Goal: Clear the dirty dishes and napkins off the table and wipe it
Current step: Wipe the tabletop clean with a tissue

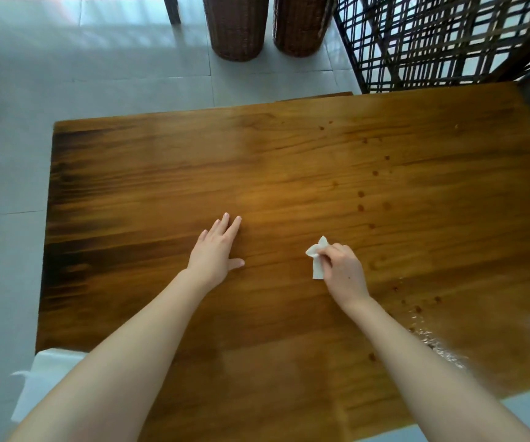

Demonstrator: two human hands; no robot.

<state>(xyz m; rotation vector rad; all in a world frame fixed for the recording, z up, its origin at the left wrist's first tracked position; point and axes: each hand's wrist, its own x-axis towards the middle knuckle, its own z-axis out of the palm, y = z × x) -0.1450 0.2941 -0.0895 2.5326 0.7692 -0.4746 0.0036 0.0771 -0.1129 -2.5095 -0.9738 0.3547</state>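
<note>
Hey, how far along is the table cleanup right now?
Clearing looks done: no dishes show on the brown wooden table. Wiping is in hand: the right hand pinches a crumpled white paper napkin, and the left hand rests flat on the wood. Left to do: dark drip spots and a wet streak on the right side.

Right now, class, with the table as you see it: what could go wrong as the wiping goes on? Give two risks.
1. The tissue pinched in the right hand is small against the trail of brown drops and the wet patch on the table; it may soak through and smear rather than lift them.
2. That wet patch lies near the right edge, so a sideways wipe could push liquid onto the floor.
</note>
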